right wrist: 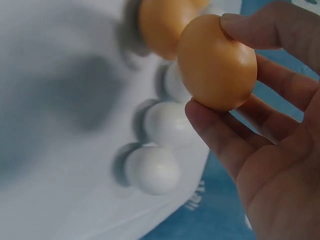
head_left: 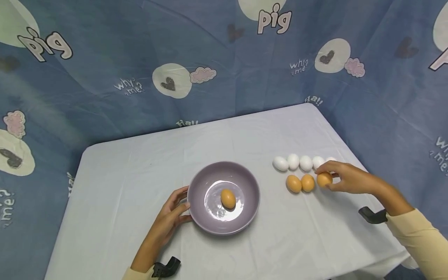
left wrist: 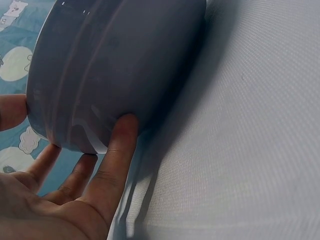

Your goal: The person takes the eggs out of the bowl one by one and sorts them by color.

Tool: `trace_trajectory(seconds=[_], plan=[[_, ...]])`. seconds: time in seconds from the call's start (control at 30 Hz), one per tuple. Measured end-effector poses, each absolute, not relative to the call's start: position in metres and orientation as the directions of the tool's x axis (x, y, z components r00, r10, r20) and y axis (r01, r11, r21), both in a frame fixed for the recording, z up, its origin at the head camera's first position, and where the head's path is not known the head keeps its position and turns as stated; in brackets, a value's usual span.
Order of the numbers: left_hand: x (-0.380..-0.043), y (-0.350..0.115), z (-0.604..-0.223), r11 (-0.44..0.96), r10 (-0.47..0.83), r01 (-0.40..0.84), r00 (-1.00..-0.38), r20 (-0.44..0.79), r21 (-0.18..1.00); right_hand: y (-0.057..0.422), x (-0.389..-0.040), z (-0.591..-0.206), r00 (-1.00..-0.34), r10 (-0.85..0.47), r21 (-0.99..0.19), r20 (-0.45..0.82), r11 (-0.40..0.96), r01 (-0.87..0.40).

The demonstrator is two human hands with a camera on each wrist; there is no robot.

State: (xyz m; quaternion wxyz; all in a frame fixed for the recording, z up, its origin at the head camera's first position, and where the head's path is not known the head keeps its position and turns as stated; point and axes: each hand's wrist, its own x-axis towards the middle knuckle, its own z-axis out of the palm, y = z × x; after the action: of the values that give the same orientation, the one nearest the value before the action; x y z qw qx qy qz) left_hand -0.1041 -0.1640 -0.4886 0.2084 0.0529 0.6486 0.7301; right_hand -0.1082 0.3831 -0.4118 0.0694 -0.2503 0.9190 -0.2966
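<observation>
A purple-grey bowl stands on the table with one brown egg inside. My left hand holds the bowl's left side, thumb at the rim and fingers against the outer wall. At the right, my right hand pinches a brown egg between thumb and fingers. In the right wrist view this egg appears raised off the cloth. Two more brown eggs, a left one and a right one, lie just left of that hand. Behind them runs a row of several white eggs, its far right end partly hidden by the hand.
A white cloth covers the table. Blue printed curtains hang behind and to the right of it. Black wrist mounts, one left and one right, stick out from the sleeves.
</observation>
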Motion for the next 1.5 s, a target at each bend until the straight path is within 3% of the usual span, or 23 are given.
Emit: trace_trajectory(seconds=[0.57, 1.37, 1.5], plan=[[-0.099, -0.170, -0.489, -0.072, 0.351, -0.242, -0.914, -0.203, 0.967, 0.385, -0.114, -0.448, -0.892, -0.448, -0.569, -0.055, 0.749, -0.340], [-0.103, -0.169, -0.489, -0.075, 0.359, -0.240, -0.912, -0.199, 0.968, 0.384, -0.112, -0.435, -0.888, -0.446, -0.556, -0.111, 0.769, -0.317], [-0.105, -0.167, -0.489, -0.072, 0.369, -0.241, -0.908, -0.199, 0.968, 0.378, -0.112, -0.421, -0.893, -0.448, -0.510, -0.039, 0.778, -0.368]])
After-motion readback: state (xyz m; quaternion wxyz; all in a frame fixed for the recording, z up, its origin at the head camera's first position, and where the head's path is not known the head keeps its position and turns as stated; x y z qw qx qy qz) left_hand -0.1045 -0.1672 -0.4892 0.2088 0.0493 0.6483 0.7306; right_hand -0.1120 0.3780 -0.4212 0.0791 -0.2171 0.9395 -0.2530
